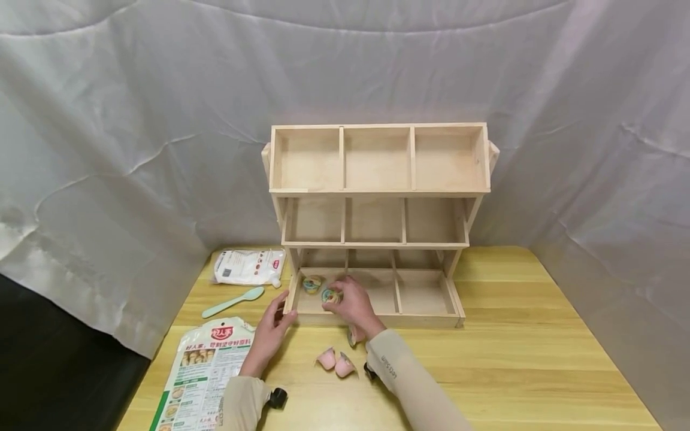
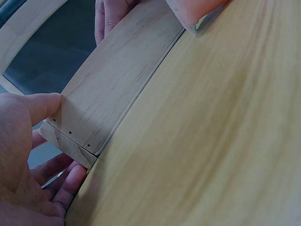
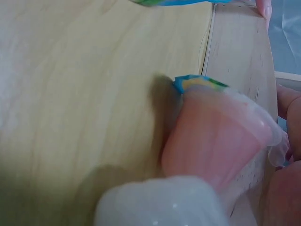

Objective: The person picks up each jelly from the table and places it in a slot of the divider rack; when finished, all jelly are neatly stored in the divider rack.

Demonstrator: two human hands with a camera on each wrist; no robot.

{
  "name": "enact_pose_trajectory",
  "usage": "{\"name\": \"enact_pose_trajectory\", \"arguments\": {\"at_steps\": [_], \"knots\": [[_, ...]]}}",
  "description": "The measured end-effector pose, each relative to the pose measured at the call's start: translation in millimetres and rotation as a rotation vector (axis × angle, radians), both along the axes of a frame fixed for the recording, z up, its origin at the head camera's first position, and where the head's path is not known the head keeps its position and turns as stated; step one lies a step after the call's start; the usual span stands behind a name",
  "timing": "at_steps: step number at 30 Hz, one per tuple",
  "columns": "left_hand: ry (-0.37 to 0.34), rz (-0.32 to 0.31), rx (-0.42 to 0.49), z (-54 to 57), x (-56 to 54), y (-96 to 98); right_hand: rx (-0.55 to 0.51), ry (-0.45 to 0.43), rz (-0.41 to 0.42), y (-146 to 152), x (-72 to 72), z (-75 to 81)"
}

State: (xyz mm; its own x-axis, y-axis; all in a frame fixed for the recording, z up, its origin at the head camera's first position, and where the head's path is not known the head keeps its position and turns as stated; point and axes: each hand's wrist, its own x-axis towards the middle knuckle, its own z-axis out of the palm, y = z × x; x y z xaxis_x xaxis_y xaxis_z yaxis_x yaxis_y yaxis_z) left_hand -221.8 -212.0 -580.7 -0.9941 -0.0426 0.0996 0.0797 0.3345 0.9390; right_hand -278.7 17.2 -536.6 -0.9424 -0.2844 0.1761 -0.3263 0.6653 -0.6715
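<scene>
In the head view my left hand (image 1: 271,335) grips the front left corner of a three-tier wooden rack (image 1: 374,320). The left wrist view has its thumb on the front board (image 2: 113,80) and the other fingers around the corner. My right hand (image 1: 357,305) pinches a small jelly cup (image 1: 331,297) with a colourful lid at the bottom left compartment. Another jelly cup (image 1: 311,284) sits in that compartment. Against the rack's front, below my right wrist, lies a pink jelly cup (image 3: 216,136). Two more pink jelly cups (image 1: 326,358) lie on the table nearer me.
Left of the rack lie a white spouted pouch (image 1: 250,267), a pale green spoon (image 1: 233,302) and a large printed bag (image 1: 205,374). The wooden table (image 1: 517,359) extends to the right. Grey curtains (image 1: 372,72) hang around it.
</scene>
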Motion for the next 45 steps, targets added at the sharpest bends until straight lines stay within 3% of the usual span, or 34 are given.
{"name": "enact_pose_trajectory", "arguments": {"at_steps": [8, 15, 29, 36, 45], "knots": [[-0.025, -0.001, -0.011, -3.6, 0.1, -1.1, 0.028, -0.007, -0.029, -3, -0.1, -3.3], [-0.043, 0.005, -0.007, 0.0, -0.6, -0.7, 0.028, -0.035, -0.057, -4, -3.6, -4.0], [-0.018, 0.004, -0.016, -0.1, -0.5, 0.3, 0.018, -0.045, -0.066, -4, -3.2, -3.4], [-0.027, -0.005, -0.004, -0.7, -2.0, -0.9, -0.012, -0.068, 0.004, 0, -3.3, 3.1], [-0.035, -0.001, -0.004, -0.1, -1.8, -1.2, -0.097, -0.092, 0.087, 19, -5.9, 23.0]]}}
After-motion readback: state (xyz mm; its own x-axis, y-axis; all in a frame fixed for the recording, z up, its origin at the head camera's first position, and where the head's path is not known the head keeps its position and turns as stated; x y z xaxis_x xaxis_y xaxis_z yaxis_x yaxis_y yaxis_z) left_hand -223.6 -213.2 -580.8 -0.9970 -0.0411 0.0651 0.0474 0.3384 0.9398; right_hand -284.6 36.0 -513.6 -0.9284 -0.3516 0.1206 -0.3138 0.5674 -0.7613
